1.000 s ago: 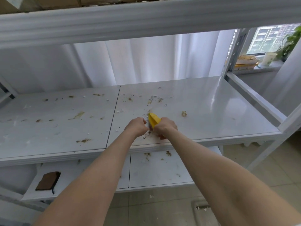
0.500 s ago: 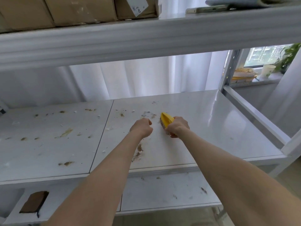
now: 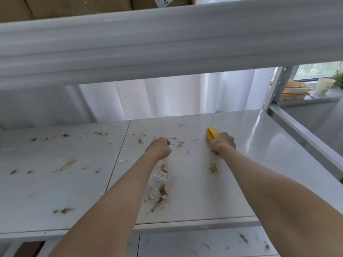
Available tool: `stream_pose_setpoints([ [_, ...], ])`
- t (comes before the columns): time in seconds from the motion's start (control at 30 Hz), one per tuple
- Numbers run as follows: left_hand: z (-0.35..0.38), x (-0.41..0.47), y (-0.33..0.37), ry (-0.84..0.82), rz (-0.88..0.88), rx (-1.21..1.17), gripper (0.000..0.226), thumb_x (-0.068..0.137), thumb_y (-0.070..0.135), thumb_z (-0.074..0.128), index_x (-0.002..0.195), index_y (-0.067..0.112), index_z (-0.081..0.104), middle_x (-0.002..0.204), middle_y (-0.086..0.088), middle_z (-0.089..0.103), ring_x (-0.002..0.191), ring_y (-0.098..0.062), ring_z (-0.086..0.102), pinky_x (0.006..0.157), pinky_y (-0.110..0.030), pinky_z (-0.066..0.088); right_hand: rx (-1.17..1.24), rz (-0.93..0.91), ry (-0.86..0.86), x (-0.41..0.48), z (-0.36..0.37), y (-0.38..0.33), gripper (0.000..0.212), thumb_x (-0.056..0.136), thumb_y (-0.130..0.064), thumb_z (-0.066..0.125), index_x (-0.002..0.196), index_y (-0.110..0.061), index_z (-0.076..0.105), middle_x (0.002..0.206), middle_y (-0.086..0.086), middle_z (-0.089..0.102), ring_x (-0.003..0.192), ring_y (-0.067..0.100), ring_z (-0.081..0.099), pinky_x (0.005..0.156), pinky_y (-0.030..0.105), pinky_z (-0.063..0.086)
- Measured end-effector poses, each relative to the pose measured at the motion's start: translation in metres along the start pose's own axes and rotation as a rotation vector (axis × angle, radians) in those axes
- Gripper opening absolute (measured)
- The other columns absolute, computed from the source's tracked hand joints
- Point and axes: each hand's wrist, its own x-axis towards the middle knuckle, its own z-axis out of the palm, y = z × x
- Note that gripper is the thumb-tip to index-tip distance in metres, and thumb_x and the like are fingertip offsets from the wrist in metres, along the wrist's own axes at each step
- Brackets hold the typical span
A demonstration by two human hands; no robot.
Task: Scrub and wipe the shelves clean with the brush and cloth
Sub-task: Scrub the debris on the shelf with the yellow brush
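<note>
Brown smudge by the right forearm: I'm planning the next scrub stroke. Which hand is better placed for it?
Right. The right hand grips the yellow plastic brush just beyond the brown smudge; the left hand is curled, with no tool visible.

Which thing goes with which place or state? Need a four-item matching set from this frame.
Things:
1. brush
2. left hand
3. cup
4. boxes

Places or states:
a. on the top shelf
b. on the windowsill
c. curled in a fist
d. gripped by the right hand

Pairs: 1-d, 2-c, 3-b, 4-a
</note>
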Motion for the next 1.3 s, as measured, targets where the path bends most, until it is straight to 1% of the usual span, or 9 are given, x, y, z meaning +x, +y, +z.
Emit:
stream_pose_setpoints([
  [0.2, -0.007, 0.019, -0.006, 0.002, -0.003, 0.020, 0.034, 0.092, 0.021, 0.053, 0.125, 0.010, 0.055, 0.125, -0.009, 0.058, 0.113, -0.024, 0.055, 0.093, -0.033, 0.046, -0.095, -0.147, -0.160, -0.029, 0.049, -0.042, 0.034, 0.089, -0.023, 0.053, 0.120, -0.008, 0.056, 0.121, 0.016, 0.057, 0.106, 0.035, 0.061, 0.091, 0.043, 0.052],
  [0.37, -0.007, 0.022, 0.004, -0.025, 0.039, 0.059, 0.035, 0.087, 0.015, 0.055, 0.122, 0.007, 0.057, 0.120, -0.011, 0.061, 0.106, -0.026, 0.058, 0.090, -0.036, 0.050, 0.009, -0.193, -0.283, -0.042, 0.069, -0.063, 0.019, 0.082, -0.014, 0.059, 0.100, -0.009, 0.065, 0.100, 0.012, 0.068, 0.086, 0.028, 0.068, 0.078, 0.038, 0.059],
  [0.53, -0.009, 0.025, 0.012, 0.063, 0.032, 0.013, 0.035, 0.091, 0.014, 0.048, 0.126, 0.013, 0.054, 0.123, -0.007, 0.059, 0.110, -0.022, 0.056, 0.091, -0.035, 0.049, 0.127, -0.153, -0.128, -0.014, 0.032, -0.045, 0.025, 0.084, -0.016, 0.059, 0.109, -0.014, 0.061, 0.103, 0.010, 0.066, 0.088, 0.027, 0.068, 0.081, 0.040, 0.058],
  [0.67, 0.002, 0.034, 0.032, 0.124, 0.091, -0.021, 0.034, 0.090, 0.011, 0.045, 0.123, 0.013, 0.055, 0.121, -0.006, 0.059, 0.113, -0.021, 0.054, 0.093, -0.035, 0.048, 0.185, -0.082, -0.025, 0.013, 0.005, -0.025, 0.027, 0.087, -0.018, 0.057, 0.113, -0.013, 0.061, 0.105, 0.012, 0.065, 0.086, 0.030, 0.069, 0.082, 0.041, 0.057],
  [0.8, 0.011, 0.053, 0.056, 0.124, 0.162, -0.023, 0.035, 0.090, 0.012, 0.044, 0.123, 0.014, 0.055, 0.123, -0.005, 0.059, 0.116, -0.021, 0.053, 0.096, -0.035, 0.046, 0.266, -0.028, 0.058, 0.043, -0.011, -0.016, 0.037, 0.090, -0.037, 0.054, 0.115, -0.011, 0.061, 0.113, 0.016, 0.063, 0.094, 0.034, 0.067, 0.089, 0.042, 0.054],
  [0.97, 0.022, 0.079, 0.063, 0.121, 0.176, -0.019, 0.034, 0.091, 0.013, 0.045, 0.124, 0.017, 0.055, 0.123, -0.003, 0.058, 0.113, -0.020, 0.055, 0.095, -0.035, 0.048, 0.285, 0.042, 0.162, 0.083, -0.020, -0.013, 0.050, 0.093, -0.045, 0.053, 0.124, -0.007, 0.057, 0.127, 0.019, 0.050, 0.103, 0.037, 0.063, 0.096, 0.042, 0.049],
  [1.03, 0.024, 0.089, 0.058, 0.126, 0.178, -0.015, 0.034, 0.091, 0.013, 0.045, 0.123, 0.018, 0.055, 0.123, -0.003, 0.058, 0.113, -0.019, 0.055, 0.095, -0.035, 0.047, 0.292, 0.068, 0.177, 0.096, -0.018, -0.012, 0.050, 0.093, -0.043, 0.054, 0.125, -0.005, 0.056, 0.129, 0.020, 0.045, 0.107, 0.038, 0.061, 0.097, 0.041, 0.048],
  [1.17, 0.017, 0.101, 0.041, 0.147, 0.154, 0.006, 0.034, 0.091, 0.014, 0.045, 0.123, 0.019, 0.055, 0.122, -0.002, 0.058, 0.112, -0.018, 0.055, 0.095, -0.034, 0.047, 0.274, 0.085, 0.125, 0.109, -0.006, -0.018, 0.041, 0.091, -0.040, 0.054, 0.110, -0.005, 0.063, 0.117, 0.017, 0.063, 0.101, 0.032, 0.066, 0.092, 0.039, 0.052],
  [1.3, 0.002, 0.105, 0.017, 0.157, 0.095, 0.020, 0.034, 0.092, 0.014, 0.046, 0.124, 0.017, 0.054, 0.123, -0.003, 0.058, 0.113, -0.019, 0.055, 0.095, -0.034, 0.047, 0.204, 0.001, 0.054, 0.099, 0.018, -0.047, 0.033, 0.090, -0.030, 0.053, 0.109, -0.006, 0.062, 0.112, 0.015, 0.067, 0.103, 0.031, 0.064, 0.092, 0.039, 0.052],
])
